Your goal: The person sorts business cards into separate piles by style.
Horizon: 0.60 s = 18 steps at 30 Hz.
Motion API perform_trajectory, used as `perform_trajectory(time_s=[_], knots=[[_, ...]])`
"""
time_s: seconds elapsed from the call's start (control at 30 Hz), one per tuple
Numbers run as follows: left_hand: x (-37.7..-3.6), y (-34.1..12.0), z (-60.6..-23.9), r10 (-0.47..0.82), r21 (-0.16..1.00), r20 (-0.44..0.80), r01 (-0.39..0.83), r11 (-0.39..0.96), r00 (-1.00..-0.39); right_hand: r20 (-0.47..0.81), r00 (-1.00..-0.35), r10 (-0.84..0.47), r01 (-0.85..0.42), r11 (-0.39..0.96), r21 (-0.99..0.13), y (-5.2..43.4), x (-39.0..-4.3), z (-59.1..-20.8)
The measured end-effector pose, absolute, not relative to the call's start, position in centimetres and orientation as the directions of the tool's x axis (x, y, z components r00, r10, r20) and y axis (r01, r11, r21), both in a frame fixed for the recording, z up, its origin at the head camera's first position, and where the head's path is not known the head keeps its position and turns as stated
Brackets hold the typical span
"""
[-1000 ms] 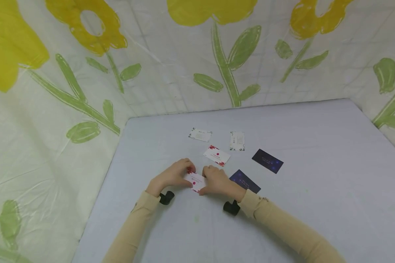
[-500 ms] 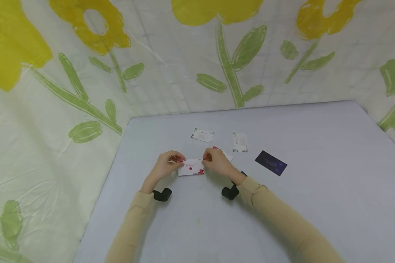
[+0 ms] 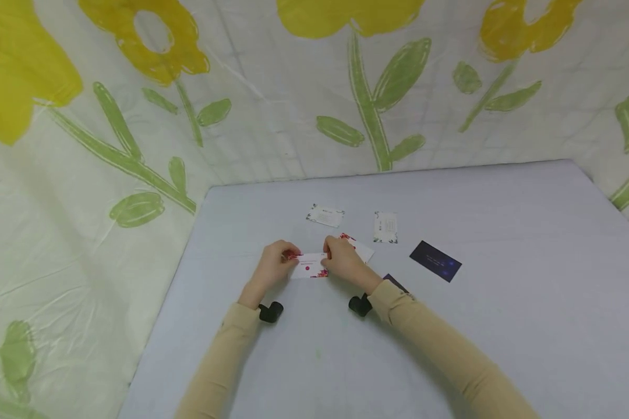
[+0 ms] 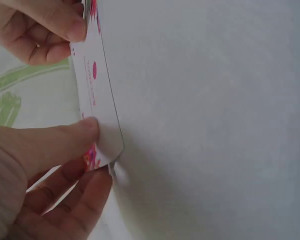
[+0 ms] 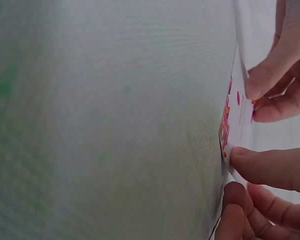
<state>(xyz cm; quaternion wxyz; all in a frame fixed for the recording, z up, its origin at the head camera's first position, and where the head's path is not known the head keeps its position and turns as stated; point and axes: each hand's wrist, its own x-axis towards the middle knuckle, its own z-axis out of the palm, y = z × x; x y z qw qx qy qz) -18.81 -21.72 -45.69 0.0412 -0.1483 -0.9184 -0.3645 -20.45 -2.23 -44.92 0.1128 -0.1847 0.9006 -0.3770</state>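
Fingers of both hands are pinching one white business card with red floral corners, the left hand taking its left end and the right hand its right end. Each thumb is pressing the printed face while the fingers are curling behind, as both wrist views show, so the card seems to be lifted off the grey table and held level between the hands, probably to keep it straight while it is being lined up.

Just beyond the right hand, a matching red-flowered card is lying flat, and the knuckles are covering its near part. Beside the right wrist, only a corner of a dark card is peeking out from behind the sleeve. Farther out from the hands, two green-edged white cards and a dark blue card are lying apart. Print on every card is too small to read.
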Motion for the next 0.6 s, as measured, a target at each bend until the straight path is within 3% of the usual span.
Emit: perform_trajectory(time_s=[0.6], knots=[[-18.37,-20.87,-44.95,0.259,0.558,0.114,0.278,0.782,-0.959,-0.029,-0.884,-0.467,-0.363,0.724,-0.586,-2.32,-19.82,-44.52]])
